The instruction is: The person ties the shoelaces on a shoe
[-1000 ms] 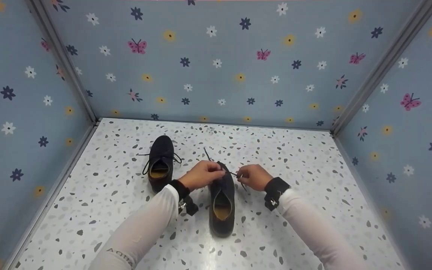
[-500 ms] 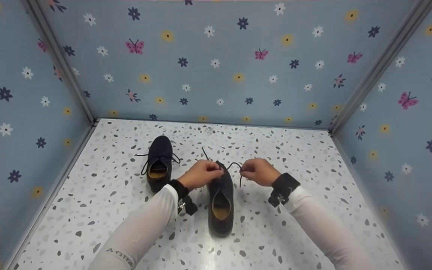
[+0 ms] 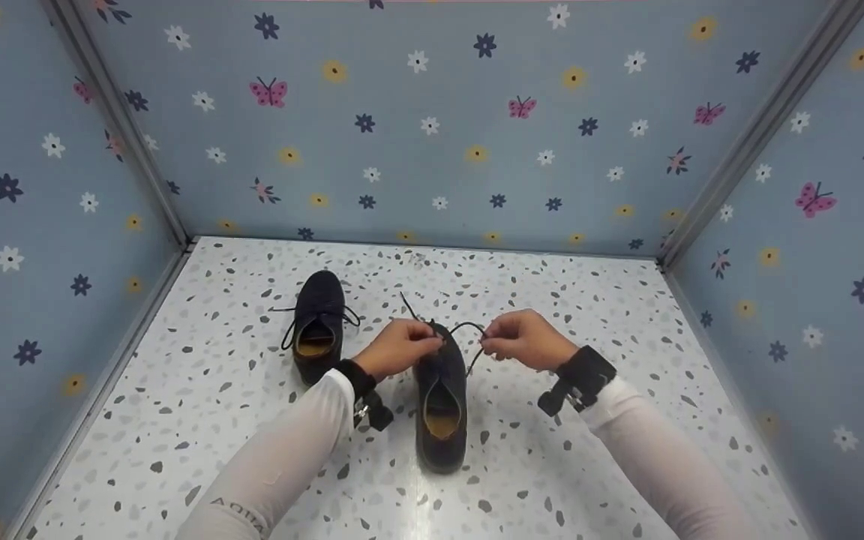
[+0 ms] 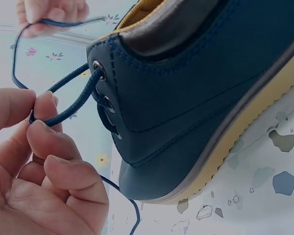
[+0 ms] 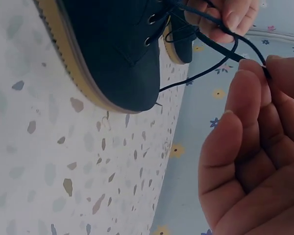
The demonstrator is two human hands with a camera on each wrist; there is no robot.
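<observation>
A dark navy lace-up shoe stands upright on the floor between the hands, toe pointing away. Close over its front part, the left hand pinches the shoelace between thumb and fingers. To the right of the shoe, the right hand pinches another stretch of lace, which arches up between the two hands. Its loose end hangs below the right fingers. In the left wrist view, the shoe's metal eyelets and ridged yellow sole show. One free lace end trails past the toe.
The matching shoe, laces loose at its sides, stands to the left. Underfoot is a white speckled floor. Blue flower-patterned panels enclose the floor at the back and both sides.
The right hand has moved up and to the right, drawing its lace into an arch. The left hand has stayed almost where it was, and both shoes stay put.
</observation>
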